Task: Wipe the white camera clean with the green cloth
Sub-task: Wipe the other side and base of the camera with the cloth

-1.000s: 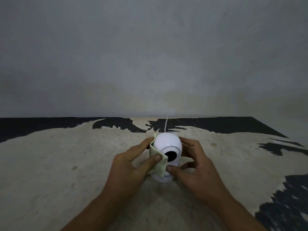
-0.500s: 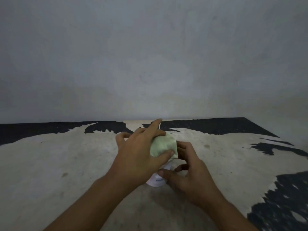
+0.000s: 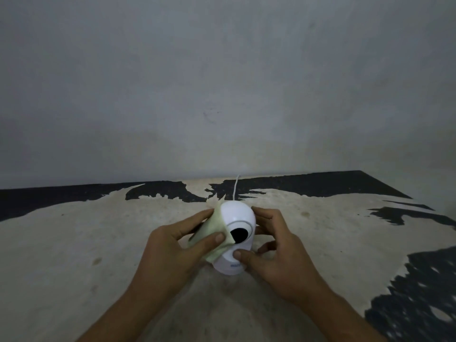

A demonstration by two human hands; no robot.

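Note:
The white camera point(image 3: 237, 213), a rounded dome with a black lens facing me, stands upright on the worn table point(image 3: 74, 255). My left hand point(image 3: 172, 248) pinches the pale green cloth point(image 3: 214, 230) and presses it against the camera's left side, its thumb close to the lens. My right hand point(image 3: 274, 248) clasps the camera from the right, thumb on the front of its base and fingers behind the dome. The cloth hides the camera's left flank.
A thin white cable point(image 3: 235, 187) runs from behind the camera to the grey wall point(image 3: 222, 82). The tabletop is beige with black peeled patches along the back edge point(image 3: 160, 192) and at the right point(image 3: 414, 304).
My left hand slid the cloth from over the top of the dome down to its left side, uncovering the lens again. My right hand kept its hold.

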